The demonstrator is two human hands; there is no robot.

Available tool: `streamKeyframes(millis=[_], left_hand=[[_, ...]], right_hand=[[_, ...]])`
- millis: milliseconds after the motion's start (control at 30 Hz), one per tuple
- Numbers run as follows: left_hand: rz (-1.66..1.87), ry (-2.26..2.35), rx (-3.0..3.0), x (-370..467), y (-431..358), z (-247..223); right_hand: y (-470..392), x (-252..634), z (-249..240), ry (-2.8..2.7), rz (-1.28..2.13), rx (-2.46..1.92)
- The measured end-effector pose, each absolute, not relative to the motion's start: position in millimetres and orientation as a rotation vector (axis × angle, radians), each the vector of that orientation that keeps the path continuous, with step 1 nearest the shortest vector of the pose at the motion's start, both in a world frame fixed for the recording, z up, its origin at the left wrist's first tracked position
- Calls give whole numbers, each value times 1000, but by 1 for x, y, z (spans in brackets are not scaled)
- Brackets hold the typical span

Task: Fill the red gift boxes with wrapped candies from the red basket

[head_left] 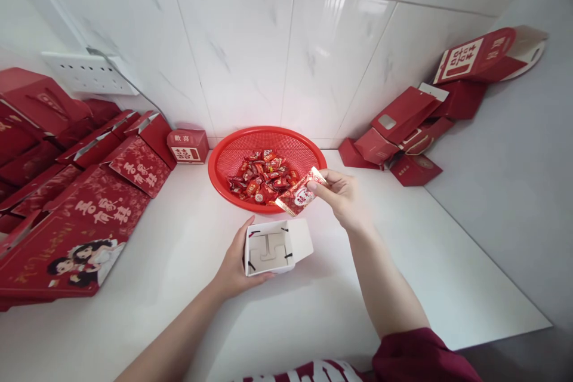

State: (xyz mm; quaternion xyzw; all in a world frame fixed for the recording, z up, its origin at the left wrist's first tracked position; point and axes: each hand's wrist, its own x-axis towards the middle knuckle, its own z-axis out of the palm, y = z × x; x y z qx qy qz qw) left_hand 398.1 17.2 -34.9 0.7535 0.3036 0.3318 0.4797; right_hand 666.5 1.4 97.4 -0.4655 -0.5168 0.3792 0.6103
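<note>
"What is that person's right hand [344, 196] doing?"

"It's pinching a shiny red and gold packet [299, 197]. The thumb is on top, and a finger is pressed behind it. I can't see all the other fingers."

"Where is the packet?"

"In front of the right side of the big red basket [215, 176], up past the white box [268, 249]."

"And the left hand [233, 264]?"

"It's wrapped round the left side of that box. The thumb goes along the near side, and a finger is at the far corner, so those two are spread apart. The rest are hidden."

"Is the box open?"

"Yes, I can see right in. There are little dark bits near the corners, and a white flap [301, 237] sticks out to the right."

"What's in the basket?"

"Lots of little red sweets [264, 179], all in a heap."

"What else is on the white table [447, 274]?"

"Big red boxes [102, 209] on the left, a small red box [188, 147] beside the basket, and a pile of red boxes [394, 116] on the right."
</note>
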Motion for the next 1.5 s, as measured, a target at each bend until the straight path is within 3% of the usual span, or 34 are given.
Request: streamKeyframes(millis=[1133, 1367, 1500], left_hand=[[833, 728, 1833, 400, 18, -32], [810, 704, 1806, 401, 18, -36], [825, 717, 1817, 401, 18, -36]], right_hand=[[5, 678, 91, -1363, 384, -1367], [-7, 657, 91, -1506, 873, -1335], [-16, 651, 97, -1807, 594, -1542]])
